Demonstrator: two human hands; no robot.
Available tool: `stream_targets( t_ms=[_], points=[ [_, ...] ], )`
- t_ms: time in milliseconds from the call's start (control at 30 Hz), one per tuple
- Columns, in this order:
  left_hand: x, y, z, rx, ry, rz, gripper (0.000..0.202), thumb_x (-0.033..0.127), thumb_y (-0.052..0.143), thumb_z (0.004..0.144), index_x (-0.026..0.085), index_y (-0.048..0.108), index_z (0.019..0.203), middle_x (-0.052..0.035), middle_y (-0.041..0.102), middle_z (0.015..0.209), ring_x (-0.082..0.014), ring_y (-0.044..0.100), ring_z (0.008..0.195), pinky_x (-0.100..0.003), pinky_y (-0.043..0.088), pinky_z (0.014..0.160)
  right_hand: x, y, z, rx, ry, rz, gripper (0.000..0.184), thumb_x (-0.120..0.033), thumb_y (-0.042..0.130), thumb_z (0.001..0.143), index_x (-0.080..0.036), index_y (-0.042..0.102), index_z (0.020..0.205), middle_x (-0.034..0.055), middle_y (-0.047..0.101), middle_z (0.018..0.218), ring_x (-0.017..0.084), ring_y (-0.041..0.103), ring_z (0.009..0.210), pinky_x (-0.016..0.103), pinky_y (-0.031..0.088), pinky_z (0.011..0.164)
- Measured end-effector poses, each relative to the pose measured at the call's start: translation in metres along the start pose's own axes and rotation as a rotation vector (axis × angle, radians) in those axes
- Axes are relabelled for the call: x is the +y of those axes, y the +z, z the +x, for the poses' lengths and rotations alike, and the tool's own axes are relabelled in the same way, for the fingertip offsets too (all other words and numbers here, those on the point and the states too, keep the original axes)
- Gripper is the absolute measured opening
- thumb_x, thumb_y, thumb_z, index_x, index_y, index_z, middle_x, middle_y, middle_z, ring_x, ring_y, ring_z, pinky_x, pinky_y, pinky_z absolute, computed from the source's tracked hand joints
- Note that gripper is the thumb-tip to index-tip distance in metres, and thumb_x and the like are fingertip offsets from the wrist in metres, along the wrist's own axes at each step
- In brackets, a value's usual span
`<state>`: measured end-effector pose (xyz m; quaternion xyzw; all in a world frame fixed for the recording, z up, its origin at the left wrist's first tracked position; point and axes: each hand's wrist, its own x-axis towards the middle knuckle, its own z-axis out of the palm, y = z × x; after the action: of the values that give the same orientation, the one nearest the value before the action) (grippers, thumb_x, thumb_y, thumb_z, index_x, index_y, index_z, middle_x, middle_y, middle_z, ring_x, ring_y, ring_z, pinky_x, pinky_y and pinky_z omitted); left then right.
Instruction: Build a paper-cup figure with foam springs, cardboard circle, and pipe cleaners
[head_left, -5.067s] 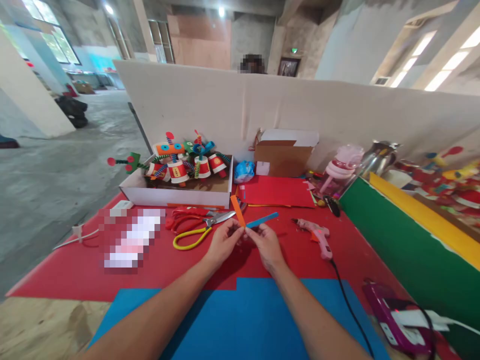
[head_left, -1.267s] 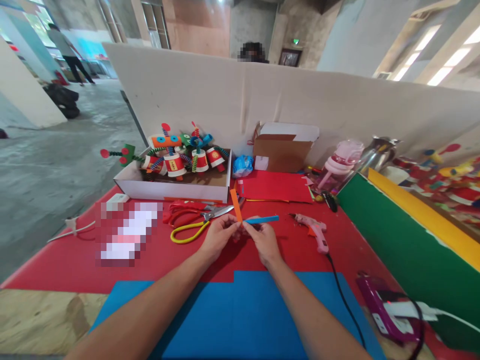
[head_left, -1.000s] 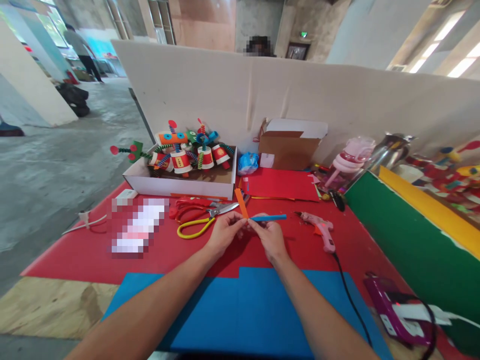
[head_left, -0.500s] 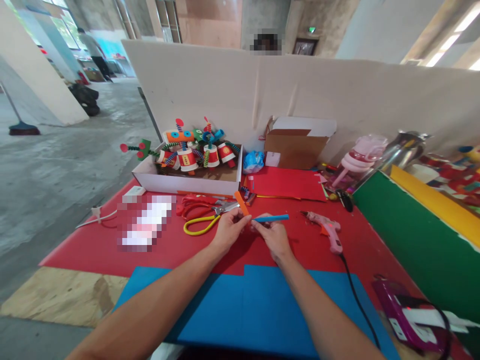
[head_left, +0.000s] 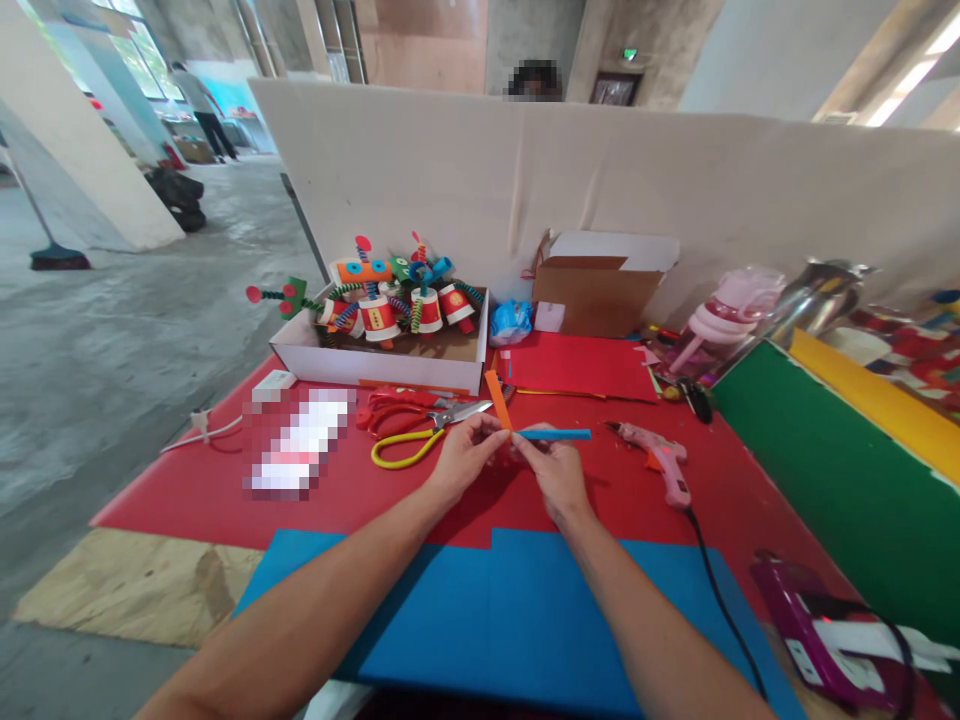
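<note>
We count two paper strips in hand, one per hand. The left hand (head_left: 469,460) pinches the lower end of a narrow orange paper strip (head_left: 497,399) between thumb and fingertips; this strip stands tilted, its free end pointing up and away. The right hand (head_left: 553,475) pinches the near end of a narrow blue paper strip (head_left: 561,434), which lies nearly level and points right. The pinched ends meet at the fingertips, above the red sheet covering the table (head_left: 187,490). We count two pairs of scissors just left of the left hand, close together: one yellow-handled pair of scissors (head_left: 409,448) and one red-handled pair of scissors (head_left: 390,410), both with metal blades. One pink plastic hot glue gun (head_left: 660,468) lies right of the right hand, apart from it, with a black cord. One flat blue sheet (head_left: 487,620) lies under both forearms at the near edge. Open red surface shows around the hands, bounded rearward by one shallow white cardboard box (head_left: 375,366) of paper-cup figures and on the right by one slanted green board (head_left: 825,470).
</note>
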<state>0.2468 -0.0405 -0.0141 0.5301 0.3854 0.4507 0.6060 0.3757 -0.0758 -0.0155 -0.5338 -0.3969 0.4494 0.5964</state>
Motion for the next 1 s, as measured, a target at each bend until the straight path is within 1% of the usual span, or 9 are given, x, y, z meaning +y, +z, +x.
stream_targets(
  t_ms=[133, 400, 533, 633, 700, 833, 900, 1000],
  points=[
    [-0.0002, 0.0011, -0.0011, -0.028, -0.004, 0.012, 0.031, 0.044, 0.070, 0.070, 0.015, 0.059, 0.075, 0.0001, 0.062, 0.063, -0.0090, 0.050, 0.050, -0.022, 0.041, 0.051, -0.0003, -0.0004, 0.0002, 0.019, -0.022, 0.000, 0.030, -0.046, 0.078, 0.062, -0.022, 0.062, 0.066, -0.0012, 0.065, 0.062, 0.017, 0.061, 0.063, 0.030, 0.051, 0.064],
    [0.0002, 0.0006, -0.0009, 0.026, 0.010, 0.056, 0.025, 0.039, 0.071, 0.068, 0.016, 0.061, 0.073, 0.0009, 0.062, 0.062, -0.0101, 0.052, 0.053, -0.022, 0.041, 0.051, 0.0011, -0.0003, -0.0001, 0.001, -0.038, -0.025, 0.030, -0.048, 0.077, 0.064, -0.022, 0.063, 0.068, -0.0006, 0.066, 0.064, 0.018, 0.063, 0.064, 0.031, 0.053, 0.065],
    [-0.0024, 0.0010, -0.0007, 0.030, 0.012, 0.054, 0.023, 0.037, 0.068, 0.069, 0.017, 0.060, 0.072, 0.0013, 0.061, 0.061, -0.0108, 0.052, 0.052, -0.023, 0.042, 0.051, 0.0013, -0.0004, -0.0002, 0.000, -0.022, -0.013, 0.029, -0.047, 0.078, 0.063, -0.022, 0.065, 0.069, -0.0004, 0.066, 0.065, 0.017, 0.062, 0.064, 0.031, 0.053, 0.066],
    [-0.0031, -0.0004, -0.0003, 0.037, 0.027, 0.082, 0.021, 0.036, 0.068, 0.069, 0.017, 0.061, 0.071, 0.0004, 0.062, 0.063, -0.0120, 0.054, 0.055, -0.024, 0.044, 0.054, 0.0007, -0.0010, 0.0003, -0.013, 0.014, -0.002, 0.032, -0.048, 0.080, 0.059, -0.022, 0.064, 0.068, -0.0002, 0.066, 0.064, 0.018, 0.062, 0.064, 0.032, 0.053, 0.065],
    [-0.0022, -0.0015, 0.0001, 0.043, 0.029, 0.101, 0.020, 0.035, 0.069, 0.068, 0.017, 0.061, 0.069, 0.0001, 0.063, 0.063, -0.0124, 0.055, 0.057, -0.024, 0.045, 0.056, -0.0001, -0.0015, 0.0011, -0.035, 0.042, 0.012, 0.033, -0.048, 0.081, 0.057, -0.021, 0.065, 0.067, 0.0002, 0.066, 0.065, 0.018, 0.062, 0.065, 0.032, 0.053, 0.066],
    [0.0008, -0.0021, 0.0002, 0.028, 0.008, 0.080, 0.020, 0.035, 0.069, 0.068, 0.017, 0.061, 0.067, 0.0008, 0.062, 0.060, -0.0120, 0.054, 0.055, -0.024, 0.044, 0.055, -0.0016, -0.0018, 0.0020, -0.089, 0.075, 0.031, 0.032, -0.045, 0.081, 0.058, -0.019, 0.065, 0.068, 0.0012, 0.068, 0.069, 0.018, 0.063, 0.068, 0.032, 0.052, 0.070],
    [0.0019, -0.0014, -0.0002, 0.023, 0.006, 0.063, 0.020, 0.035, 0.070, 0.069, 0.016, 0.061, 0.067, 0.0008, 0.062, 0.060, -0.0120, 0.055, 0.056, -0.024, 0.044, 0.055, -0.0019, -0.0017, 0.0020, -0.087, 0.072, 0.041, 0.030, -0.044, 0.080, 0.059, -0.020, 0.065, 0.067, 0.0008, 0.067, 0.069, 0.018, 0.062, 0.068, 0.032, 0.052, 0.071],
    [0.0029, -0.0003, -0.0009, 0.028, 0.011, 0.052, 0.022, 0.035, 0.071, 0.069, 0.016, 0.061, 0.069, 0.0008, 0.063, 0.062, -0.0114, 0.056, 0.057, -0.024, 0.045, 0.056, -0.0012, -0.0016, 0.0019, -0.051, 0.038, 0.024, 0.027, -0.042, 0.080, 0.060, -0.020, 0.065, 0.067, -0.0004, 0.065, 0.067, 0.017, 0.061, 0.067, 0.031, 0.050, 0.070]
  ],
)
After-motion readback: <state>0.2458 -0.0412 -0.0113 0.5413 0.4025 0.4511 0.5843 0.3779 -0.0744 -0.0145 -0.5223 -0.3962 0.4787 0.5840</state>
